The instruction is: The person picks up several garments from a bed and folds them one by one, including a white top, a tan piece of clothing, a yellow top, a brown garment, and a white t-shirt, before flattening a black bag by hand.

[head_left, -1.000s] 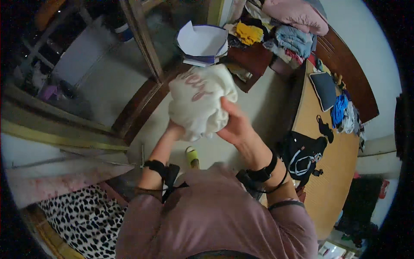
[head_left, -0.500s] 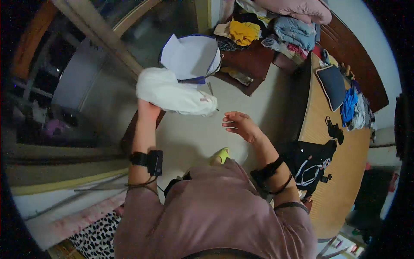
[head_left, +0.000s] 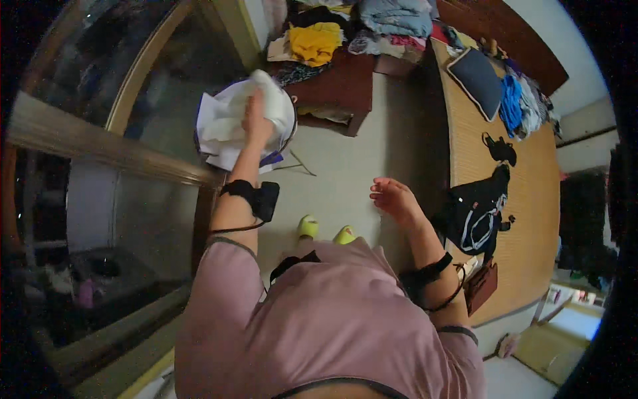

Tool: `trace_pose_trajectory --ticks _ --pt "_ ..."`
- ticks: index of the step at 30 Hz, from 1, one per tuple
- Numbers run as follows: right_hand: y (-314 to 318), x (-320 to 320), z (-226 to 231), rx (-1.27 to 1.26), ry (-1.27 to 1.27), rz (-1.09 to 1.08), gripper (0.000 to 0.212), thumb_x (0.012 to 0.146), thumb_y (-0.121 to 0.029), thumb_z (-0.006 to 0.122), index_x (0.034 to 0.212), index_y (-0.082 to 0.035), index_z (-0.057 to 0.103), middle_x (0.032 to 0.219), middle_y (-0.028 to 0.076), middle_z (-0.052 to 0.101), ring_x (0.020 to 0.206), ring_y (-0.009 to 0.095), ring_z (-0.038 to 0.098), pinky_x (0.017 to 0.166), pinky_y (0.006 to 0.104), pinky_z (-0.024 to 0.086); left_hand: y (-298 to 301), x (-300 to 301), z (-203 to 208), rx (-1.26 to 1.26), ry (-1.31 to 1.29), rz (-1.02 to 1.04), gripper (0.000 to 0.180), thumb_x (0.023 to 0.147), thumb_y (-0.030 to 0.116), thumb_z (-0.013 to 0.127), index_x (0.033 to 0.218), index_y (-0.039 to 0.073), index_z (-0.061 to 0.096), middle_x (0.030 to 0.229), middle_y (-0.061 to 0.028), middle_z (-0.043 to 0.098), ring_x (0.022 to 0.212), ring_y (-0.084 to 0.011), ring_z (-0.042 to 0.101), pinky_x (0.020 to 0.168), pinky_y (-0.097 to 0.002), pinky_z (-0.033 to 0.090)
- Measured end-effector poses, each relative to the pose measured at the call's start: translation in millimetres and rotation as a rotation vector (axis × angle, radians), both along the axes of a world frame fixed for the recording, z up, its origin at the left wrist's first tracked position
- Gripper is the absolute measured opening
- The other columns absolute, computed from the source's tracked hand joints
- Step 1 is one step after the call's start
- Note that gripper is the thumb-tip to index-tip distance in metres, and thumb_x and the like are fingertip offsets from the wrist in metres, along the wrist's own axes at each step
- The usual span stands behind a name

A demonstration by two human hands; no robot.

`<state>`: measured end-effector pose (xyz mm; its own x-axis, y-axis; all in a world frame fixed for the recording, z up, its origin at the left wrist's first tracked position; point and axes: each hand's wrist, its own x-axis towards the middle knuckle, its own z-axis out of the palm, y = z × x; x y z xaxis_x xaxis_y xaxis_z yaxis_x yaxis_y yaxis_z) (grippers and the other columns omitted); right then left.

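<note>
My left hand (head_left: 258,125) reaches forward over a round white container with blue edging (head_left: 207,143). It grips a white cloth bundle (head_left: 271,86), which is over the container's opening; the hand is slightly blurred and part of its hold is hidden. Inside the container's rim more white shows, and I cannot tell where bundle and lining meet. My right hand (head_left: 395,199) hangs in the air above the floor to the right, fingers loosely bent and apart, with nothing in it.
A brown low table (head_left: 342,90) with a yellow cloth (head_left: 314,44) stands ahead. On the right, a bed with a woven mat (head_left: 525,219) bears a dark cushion (head_left: 477,83) and a black garment (head_left: 475,209). Framed glass panels (head_left: 153,173) run along the left. Thin metal legs (head_left: 299,163) stick out by the container.
My left hand has carried the white bundle forward to the container. The view has shifted, and both yellow-green slippers now show. My right hand stays empty.
</note>
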<state>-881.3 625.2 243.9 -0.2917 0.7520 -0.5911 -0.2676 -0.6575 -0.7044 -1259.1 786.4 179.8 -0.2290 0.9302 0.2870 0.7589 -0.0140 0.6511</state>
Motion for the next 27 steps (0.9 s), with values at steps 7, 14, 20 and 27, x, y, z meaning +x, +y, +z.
trace_pose_trajectory --ticks 7,14,20,27 --pt "-20 -11 10 -0.005 -0.043 -0.188 0.019 0.089 -0.02 0.055 0.105 -0.009 0.058 0.094 0.004 0.063 0.085 0.016 0.061 0.073 0.0278 0.048 21 27 -76 -0.467 0.123 -0.187 0.078 0.072 0.009 0.059 0.141 0.024 0.026 0.144 -0.0181 0.026 0.133 -0.0353 0.023 0.104 -0.0518 0.028" --pt "-48 -14 -10 -0.097 -0.052 -0.36 0.016 0.09 -0.021 0.055 0.1 -0.009 0.058 0.09 0.002 0.061 0.083 0.014 0.06 0.072 0.0265 0.048 40 -10 -73 -0.624 -0.77 -0.235 0.07 0.074 0.001 0.057 0.138 0.007 0.031 0.131 -0.0174 0.044 0.114 -0.0271 0.047 0.09 -0.0391 0.044" --pt "-69 3 -22 -0.096 0.01 -0.467 0.02 0.089 -0.023 0.056 0.103 -0.008 0.058 0.092 0.004 0.062 0.079 0.014 0.061 0.07 0.0273 0.05 88 47 -40 -0.041 -0.24 -0.085 0.04 0.076 -0.002 0.051 0.115 -0.004 0.054 0.11 -0.0171 0.058 0.1 -0.0259 0.056 0.087 -0.035 0.045" --pt "-125 69 1 -0.041 0.027 -0.714 0.021 0.087 -0.016 0.056 0.105 -0.005 0.056 0.093 0.004 0.061 0.082 0.014 0.06 0.074 0.0267 0.048 29 255 48 -0.268 -0.87 -0.465 0.032 0.08 -0.004 0.051 0.111 0.001 0.057 0.111 -0.009 0.058 0.096 -0.0194 0.059 0.084 -0.029 0.044"
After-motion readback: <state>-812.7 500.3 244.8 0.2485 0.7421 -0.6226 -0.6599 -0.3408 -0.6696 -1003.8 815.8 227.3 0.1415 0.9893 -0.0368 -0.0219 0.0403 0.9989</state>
